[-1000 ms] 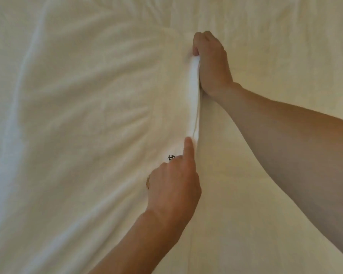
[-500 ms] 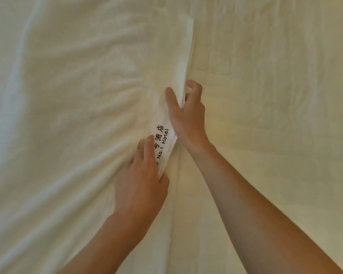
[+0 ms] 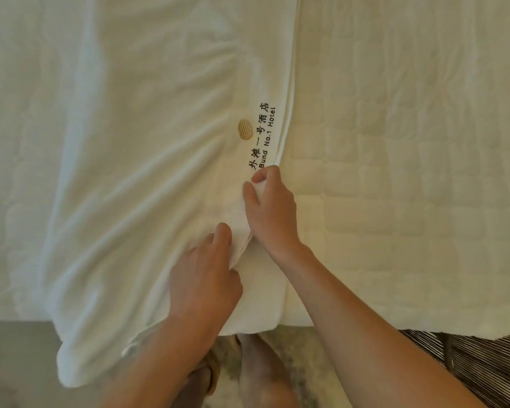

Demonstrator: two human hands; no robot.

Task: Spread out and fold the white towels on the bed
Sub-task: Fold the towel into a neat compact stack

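Both hands pinch the hotel towel [image 3: 147, 160]'s right hem: right hand [image 3: 273, 210] clamped just below the embroidered logo [image 3: 245, 129], left hand [image 3: 203, 278] clamped nearer the bed [image 3: 409, 172] edge.

Towel [image 3: 147, 160] showing white, logo [image 3: 245, 129] gold-striped, lettering [image 3: 264, 134] black; mattress [image 3: 409, 148] showing cream, quilted squares.

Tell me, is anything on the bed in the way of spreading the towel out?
Nothing visible is. Both hands, left hand and right hand, already pinch the white towel, and the quilted bed beside it shows only bare cover.
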